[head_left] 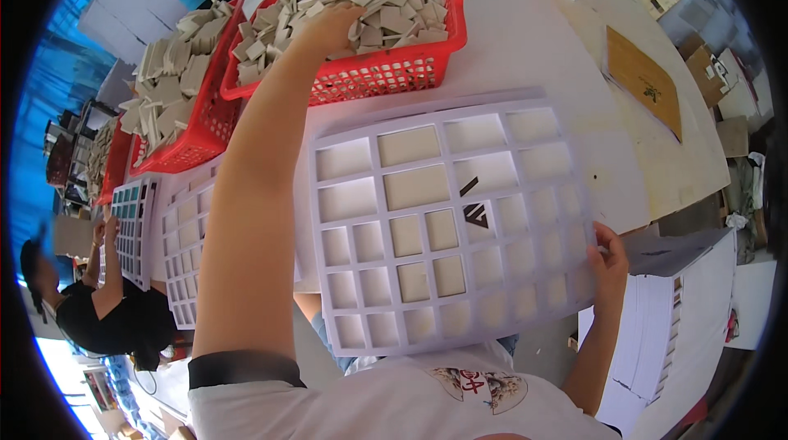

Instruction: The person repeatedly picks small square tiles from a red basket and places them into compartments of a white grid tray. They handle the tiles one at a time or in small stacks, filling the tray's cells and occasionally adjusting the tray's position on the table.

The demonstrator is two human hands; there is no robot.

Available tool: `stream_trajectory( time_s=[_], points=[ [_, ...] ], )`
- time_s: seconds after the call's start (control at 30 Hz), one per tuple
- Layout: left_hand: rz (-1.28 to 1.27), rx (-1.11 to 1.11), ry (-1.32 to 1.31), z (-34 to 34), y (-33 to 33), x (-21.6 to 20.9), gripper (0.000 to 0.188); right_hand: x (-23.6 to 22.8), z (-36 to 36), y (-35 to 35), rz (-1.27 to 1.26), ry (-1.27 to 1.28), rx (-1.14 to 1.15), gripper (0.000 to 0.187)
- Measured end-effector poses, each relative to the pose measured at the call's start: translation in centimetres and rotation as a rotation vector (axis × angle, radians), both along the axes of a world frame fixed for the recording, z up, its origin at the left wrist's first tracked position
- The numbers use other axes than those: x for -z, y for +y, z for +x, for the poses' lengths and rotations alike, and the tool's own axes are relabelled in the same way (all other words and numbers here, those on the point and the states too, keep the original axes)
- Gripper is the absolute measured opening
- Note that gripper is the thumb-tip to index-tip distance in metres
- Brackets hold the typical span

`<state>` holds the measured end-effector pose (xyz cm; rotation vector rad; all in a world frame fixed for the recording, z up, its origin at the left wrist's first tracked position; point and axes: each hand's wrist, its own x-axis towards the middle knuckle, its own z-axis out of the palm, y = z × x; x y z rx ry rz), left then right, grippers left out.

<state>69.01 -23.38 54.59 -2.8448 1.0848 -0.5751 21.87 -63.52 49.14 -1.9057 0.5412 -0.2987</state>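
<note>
A white tray (371,248) with a grid of square and rectangular recesses slants in front of my body. Several recesses in its left-middle columns show beige flat pieces (417,185) with dark outlines; others look white or pale. My right hand (607,263) is closed around the tray's right edge. My left arm stretches forward to a red plastic basket (377,79), heaped with loose grey-beige flat pieces (400,17). On that heap lies my left hand (332,32), thumb and fingers apart among the pieces, its fingertips partly hidden.
Another red basket (215,87) of similar pieces stands to the left, with more gridded trays (182,235) below it. At far left, a person in black (115,309) handles a tray. A brown board (644,83) lies at right; a white box (648,333) stands near my right arm.
</note>
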Motion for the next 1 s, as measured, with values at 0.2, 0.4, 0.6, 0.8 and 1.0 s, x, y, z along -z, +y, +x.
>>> stream_trajectory(
  time_s=[0.2, 0.4, 0.6, 0.8, 1.0],
  points=[
    [0.002, -0.174, 0.032, 0.2, -0.8, 1.0, 0.055, -0.1, 0.2, 0.5, 0.081, -0.004, 0.021, 0.042],
    [-0.019, -0.180, 0.037, -0.6, -0.9, -0.9, 0.049, 0.1, 0.0, 0.4, 0.038, -0.018, 0.022, 0.039],
    [-0.473, -0.165, 0.049, -1.1, 1.5, -2.1, 0.046, -1.0, 1.0, -0.1, -0.541, -0.059, -0.061, 0.037],
    [-1.222, -0.153, 0.430, -2.9, 2.0, -4.6, 0.037, -5.7, 8.0, 2.5, -0.659, -0.303, -0.208, 0.040],
    [-1.412, 0.092, 0.768, -12.8, -3.2, -3.4, 0.035, -7.5, 21.4, 12.8, -0.198, -0.597, -0.358, 0.059]
  ],
)
